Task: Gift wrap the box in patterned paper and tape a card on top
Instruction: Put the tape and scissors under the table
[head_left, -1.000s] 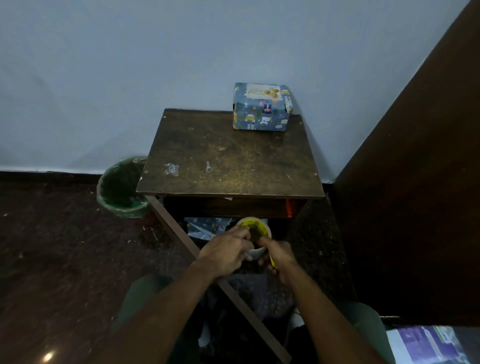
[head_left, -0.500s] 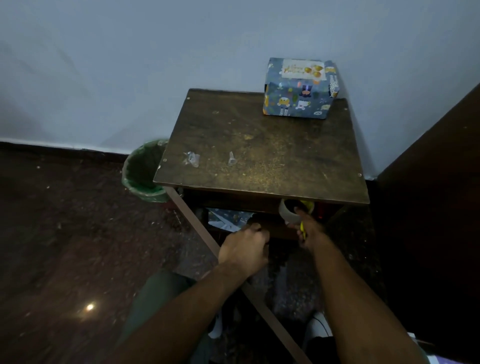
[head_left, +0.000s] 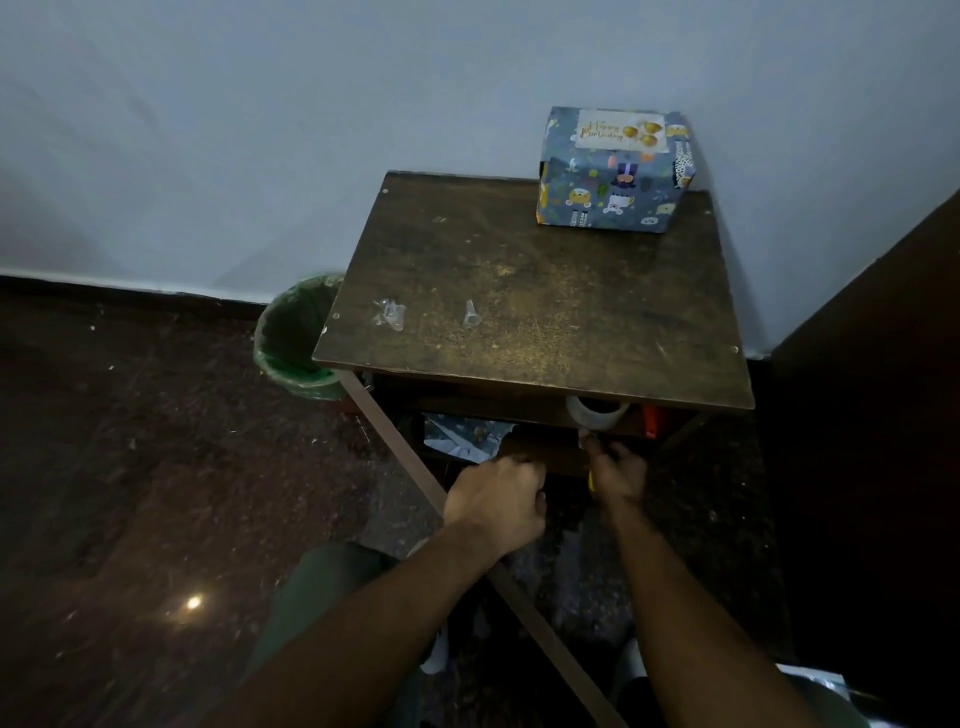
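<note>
Head view gives me my left hand (head_left: 493, 501) curled on nothing, my right hand (head_left: 615, 470) gripping something yellow I can't identify just below the tape (head_left: 597, 411) on the shelf, and the box (head_left: 615, 171) (card (head_left: 621, 131) on top) well beyond both on the table (head_left: 545, 306).

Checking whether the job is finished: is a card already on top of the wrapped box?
Yes, a birthday card lies on top of the wrapped box at the table's far corner.
</note>
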